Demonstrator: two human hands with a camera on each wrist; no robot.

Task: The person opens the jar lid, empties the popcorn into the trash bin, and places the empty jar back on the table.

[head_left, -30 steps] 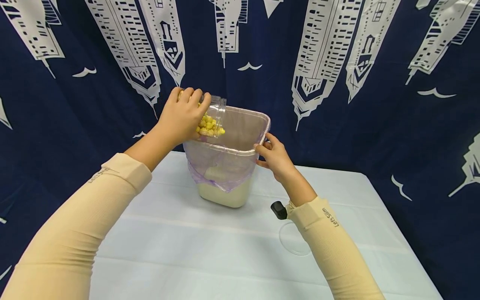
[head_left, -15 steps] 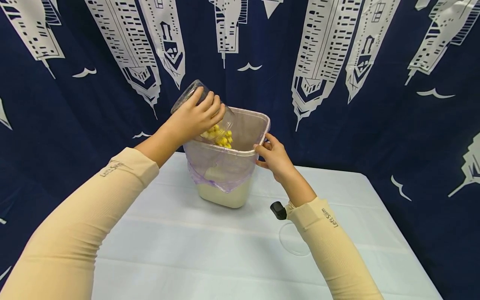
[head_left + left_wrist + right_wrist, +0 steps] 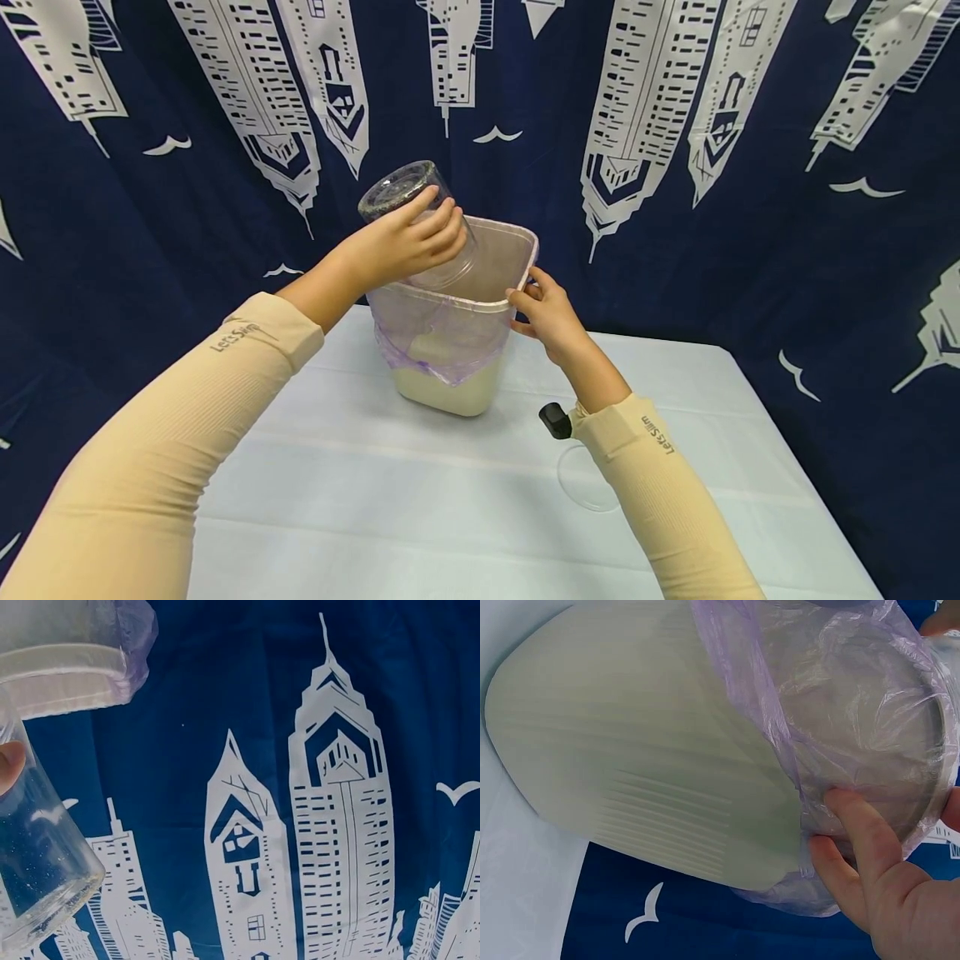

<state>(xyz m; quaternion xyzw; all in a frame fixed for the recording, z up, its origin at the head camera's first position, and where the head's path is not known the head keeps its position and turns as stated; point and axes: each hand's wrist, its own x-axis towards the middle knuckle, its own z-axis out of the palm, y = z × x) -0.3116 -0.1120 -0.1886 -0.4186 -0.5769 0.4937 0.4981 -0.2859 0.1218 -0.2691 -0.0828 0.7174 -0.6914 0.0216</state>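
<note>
My left hand grips a clear plastic jar, tipped mouth-down over the trash bin. Its mouth is inside the bin's opening, and no yellow pieces show in it. In the left wrist view the jar looks see-through, with a few crumbs near its base. A thin purple bag lines the pale bin and folds down over its rim. My right hand pinches the rim on the right side; in the right wrist view its fingers press against the bag outside. The bin's contents are hidden.
A clear round lid lies on the white-covered table, close to my right forearm. Behind the table hangs a dark blue curtain printed with white buildings.
My left hand has tilted the jar from nearly level to steeply mouth-down and moved it right over the bin. The yellow pieces have left the jar. The right hand stays put.
</note>
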